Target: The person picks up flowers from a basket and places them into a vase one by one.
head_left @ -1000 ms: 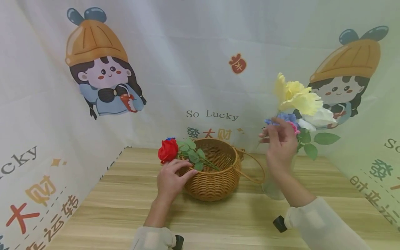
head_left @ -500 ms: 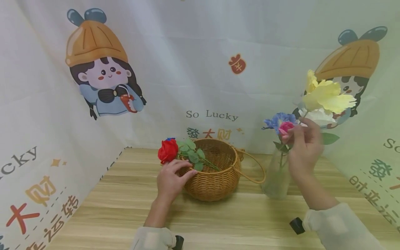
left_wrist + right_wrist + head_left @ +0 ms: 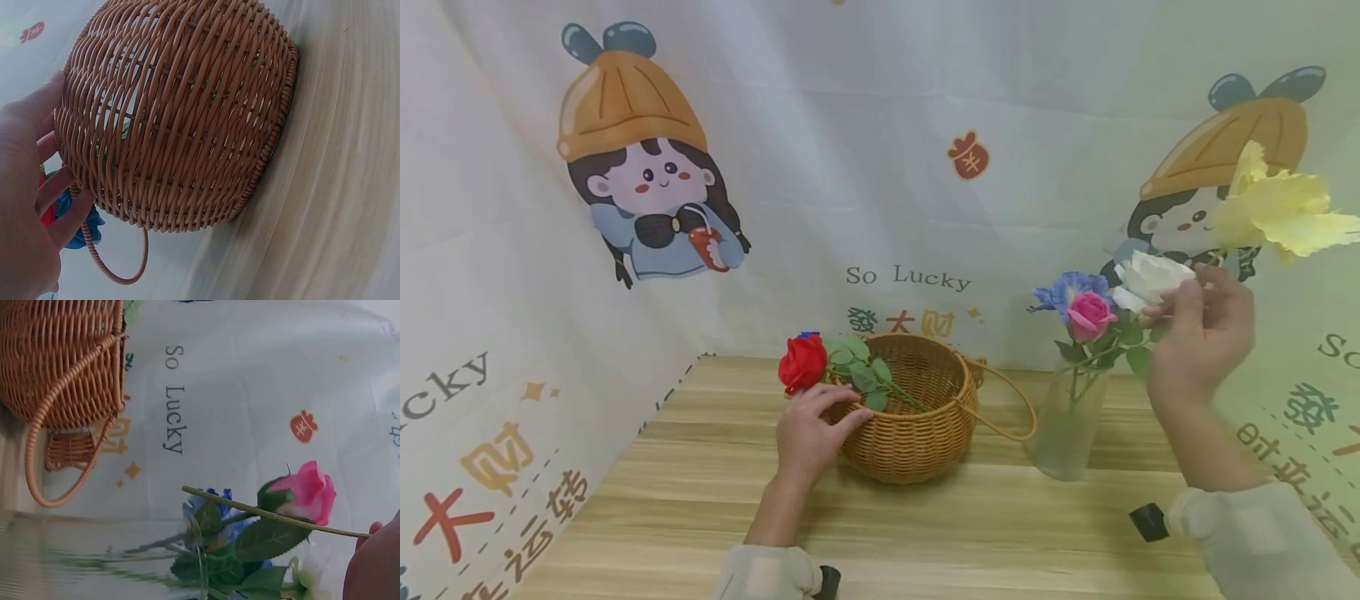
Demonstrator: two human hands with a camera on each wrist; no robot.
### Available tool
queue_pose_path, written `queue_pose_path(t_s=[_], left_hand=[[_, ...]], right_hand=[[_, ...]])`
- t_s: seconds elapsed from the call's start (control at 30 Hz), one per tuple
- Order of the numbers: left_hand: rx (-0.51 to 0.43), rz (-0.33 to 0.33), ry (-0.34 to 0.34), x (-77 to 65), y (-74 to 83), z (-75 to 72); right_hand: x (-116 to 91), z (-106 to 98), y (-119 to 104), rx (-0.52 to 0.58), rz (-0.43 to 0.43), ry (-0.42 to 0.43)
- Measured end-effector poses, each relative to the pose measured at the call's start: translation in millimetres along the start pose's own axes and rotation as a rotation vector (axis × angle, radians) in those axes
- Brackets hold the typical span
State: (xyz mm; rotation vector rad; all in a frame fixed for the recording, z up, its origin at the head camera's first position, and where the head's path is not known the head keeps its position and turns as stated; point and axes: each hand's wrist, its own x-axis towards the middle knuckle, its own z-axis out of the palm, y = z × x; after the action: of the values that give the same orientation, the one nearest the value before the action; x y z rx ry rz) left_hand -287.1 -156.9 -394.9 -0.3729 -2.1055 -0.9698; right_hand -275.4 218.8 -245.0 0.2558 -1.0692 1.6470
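Observation:
My left hand grips the left rim of a round wicker basket, its fingers at the rim in the left wrist view. Inside lies a leafy stem whose red rose hangs over the left rim, a bit of blue flower behind it. My right hand pinches the stem of a yellow flower, raised to the right of a glass vase. The stem's bare end points left, above the vase mouth. The vase holds a blue flower, a pink rose and a white rose.
The basket's looped handle hangs down on the right, close to the vase. Both stand on a wood-grain table. A printed white cloth forms the back and sides.
My right hand has carried the yellow flower to the right, from in front of the vase's flowers to beyond them, uncovering the vase and the pink rose. The left hand and basket stay put.

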Motion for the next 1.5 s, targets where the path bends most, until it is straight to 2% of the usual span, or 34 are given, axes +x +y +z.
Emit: queue_pose_path(t_s=[0.07, 0.33, 0.67, 0.87, 0.97, 1.23, 1.5], left_hand=[[0.0, 0.0, 0.0, -0.5, -0.7, 0.2], [-0.006, -0.012, -0.009, -0.8, -2.8, 0.9], [-0.007, -0.027, -0.013, -0.4, -1.8, 1.1], [-0.01, -0.014, -0.005, -0.4, -0.4, 1.1], [-0.013, -0.014, -0.004, -0.2, -0.4, 0.4], [-0.01, -0.03, -0.022, 0.4, -2.2, 0.3], [-0.002, -0.027, -0.021, 0.1, -1.5, 0.1]], right_hand=[[4, -1, -1, 0.037, 0.011, 0.031], [15, -4, -6, 0.046, 0.002, 0.096], [16, -11, -3, 0.093, 0.007, 0.112], [17, -14, -7, 0.115, -0.045, 0.115], [19, -16, -8, 0.116, -0.044, 0.126], [18, -20, -1, 0.111, -0.027, 0.113], [4, -18, 8, -0.018, 0.057, 0.103]])
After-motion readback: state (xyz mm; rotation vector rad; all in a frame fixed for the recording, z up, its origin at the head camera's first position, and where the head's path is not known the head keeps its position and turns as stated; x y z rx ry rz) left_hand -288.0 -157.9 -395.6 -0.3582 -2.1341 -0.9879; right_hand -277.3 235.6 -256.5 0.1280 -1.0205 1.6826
